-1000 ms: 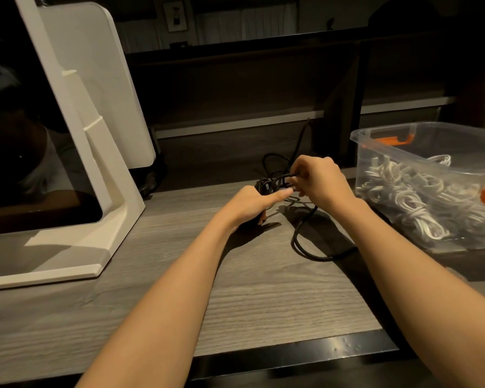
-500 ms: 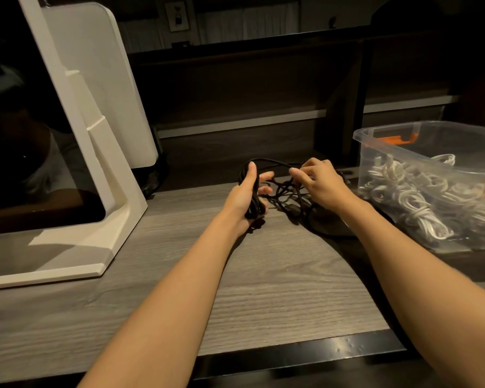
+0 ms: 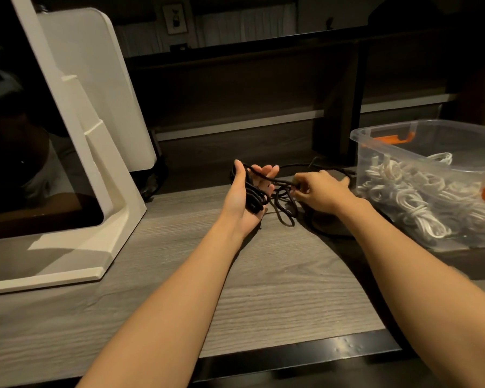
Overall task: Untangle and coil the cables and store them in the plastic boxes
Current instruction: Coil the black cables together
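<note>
Holding loops of thin black cable [image 3: 254, 196] on its flat, spread palm, the left hand [image 3: 245, 197] waits; the right hand [image 3: 318, 193] pinches one soft, floppy strand.

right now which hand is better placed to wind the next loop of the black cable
The right hand. Its fingers already pinch the free run of the thin black cable, while the left hand lies palm up with finished loops draped across it, serving as the form. Judging by this, left holds and right winds.
</note>
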A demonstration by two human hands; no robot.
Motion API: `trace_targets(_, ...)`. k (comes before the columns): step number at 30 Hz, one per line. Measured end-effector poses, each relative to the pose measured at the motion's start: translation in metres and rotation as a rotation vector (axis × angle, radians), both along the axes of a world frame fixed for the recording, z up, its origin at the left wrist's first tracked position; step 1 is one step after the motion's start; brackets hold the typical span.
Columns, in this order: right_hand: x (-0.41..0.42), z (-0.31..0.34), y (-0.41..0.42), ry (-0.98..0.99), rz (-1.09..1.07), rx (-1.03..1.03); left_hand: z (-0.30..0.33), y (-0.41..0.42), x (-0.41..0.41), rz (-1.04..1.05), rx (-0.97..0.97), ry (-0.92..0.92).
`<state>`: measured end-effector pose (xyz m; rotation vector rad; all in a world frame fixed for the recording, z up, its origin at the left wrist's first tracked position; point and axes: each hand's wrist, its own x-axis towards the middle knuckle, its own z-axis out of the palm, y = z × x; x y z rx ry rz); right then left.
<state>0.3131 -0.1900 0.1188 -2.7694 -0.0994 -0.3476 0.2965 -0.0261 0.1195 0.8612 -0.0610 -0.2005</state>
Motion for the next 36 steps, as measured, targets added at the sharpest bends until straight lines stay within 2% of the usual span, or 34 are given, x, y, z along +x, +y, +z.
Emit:
trace_targets(5, -0.002, -0.001, 0.006, -0.197, -0.069, 0.110, 0.004, -0.006, 0.002, 0.038, -0.059, 0.099)
trace_targets(9, -0.001, -0.004, 0.013, -0.179, -0.033, 0.354, 0.004, -0.010, 0.003, 0.066, -0.003, 0.128)
trace_targets(14, 0.000, -0.002, 0.019, -0.002, 0.086, 0.964, 0.006, -0.007, 0.004, 0.061, 0.021, 0.142)
trace_targets(17, -0.001, 0.000, 0.021, -0.014, 0.133, 1.119, 0.005, -0.007, 0.005, 0.069, 0.010, 0.140)
trace_targets(19, -0.001, -0.002, 0.019, -0.037, 0.143, 1.061, 0.005, -0.005, 0.008, 0.093, 0.024, 0.116)
trace_targets(23, 0.003, -0.006, 0.002, -0.007, 0.124, 0.749, 0.000, 0.000, 0.013, 0.165, 0.136, 0.063)
trace_targets(25, 0.007, -0.010, -0.006, -0.056, 0.076, 0.598, -0.005, 0.001, 0.015, 0.202, 0.210, 0.060)
trace_targets(29, 0.010, -0.017, -0.009, -0.274, -0.035, 0.090, -0.009, 0.004, 0.018, 0.238, 0.383, 0.051)
trace_targets(31, 0.008, -0.016, -0.007, -0.317, 0.058, 0.092, -0.008, 0.006, 0.020, 0.225, 0.453, 0.056)
trace_targets(34, -0.001, -0.009, -0.001, -0.265, 0.279, 0.371, -0.005, 0.011, 0.020, 0.193, 0.525, 0.065)
trace_targets(36, -0.005, -0.005, 0.005, -0.221, 0.344, 0.462, -0.003, 0.013, 0.019, 0.167, 0.684, 0.033)
